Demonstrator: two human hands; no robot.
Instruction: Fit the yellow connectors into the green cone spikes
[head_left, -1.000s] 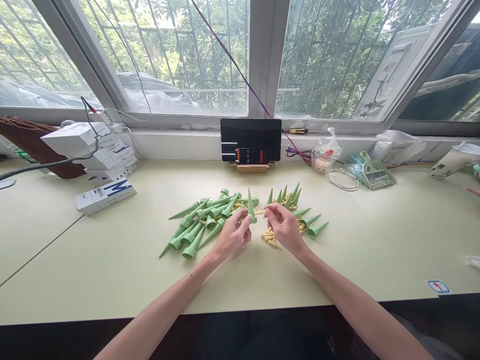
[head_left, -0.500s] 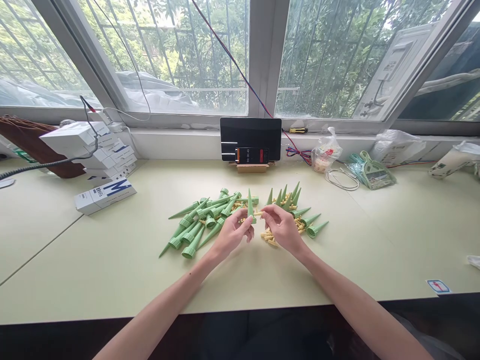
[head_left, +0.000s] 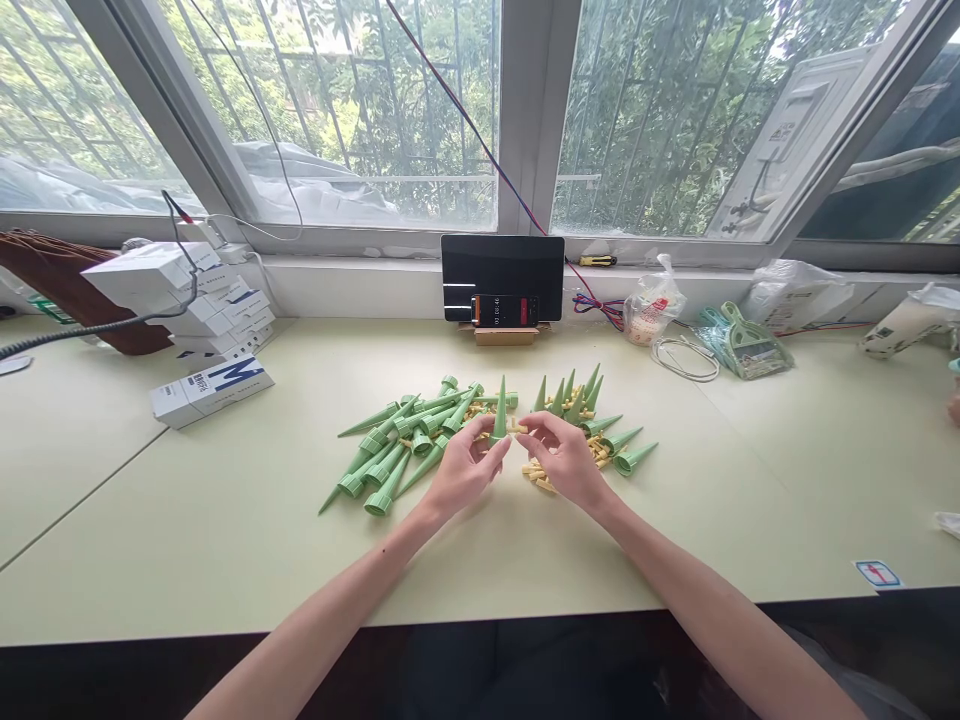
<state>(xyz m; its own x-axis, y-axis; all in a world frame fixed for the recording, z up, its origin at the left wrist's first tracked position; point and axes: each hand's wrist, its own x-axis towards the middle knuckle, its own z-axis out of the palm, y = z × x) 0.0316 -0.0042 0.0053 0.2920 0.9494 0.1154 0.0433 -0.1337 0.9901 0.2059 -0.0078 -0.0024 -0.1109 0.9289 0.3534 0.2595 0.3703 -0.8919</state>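
Observation:
My left hand (head_left: pixel 466 465) is closed around the wide base of a green plastic watering spike (head_left: pixel 501 408), which stands upright with its point up. My right hand (head_left: pixel 564 460) is pinched at a small yellow plastic peg (head_left: pixel 517 426), close beside the spike's base. Fingers partly hide where the peg and spike meet. Left of my hands lies a pile of green spikes (head_left: pixel 384 492) with ribbed caps. Small yellow pegs (head_left: pixel 538 478) lie under and beside my right hand. Beyond it several green spikes (head_left: pixel 574 395) stand point up, and a few lie on their sides (head_left: pixel 634 459).
A phone (head_left: pixel 504 311) showing a timer leans on a black panel (head_left: pixel 502 262) at the back. White boxes (head_left: pixel 214 390) stand at the left. Back right are a bagged cup (head_left: pixel 652 305), a coiled white cable (head_left: pixel 684 360) and a small green dustpan (head_left: pixel 750 345).
My right hand has moved slightly left with the yellow peg, up to the spike's base. The spike has stayed upright in my left hand, turned a little.

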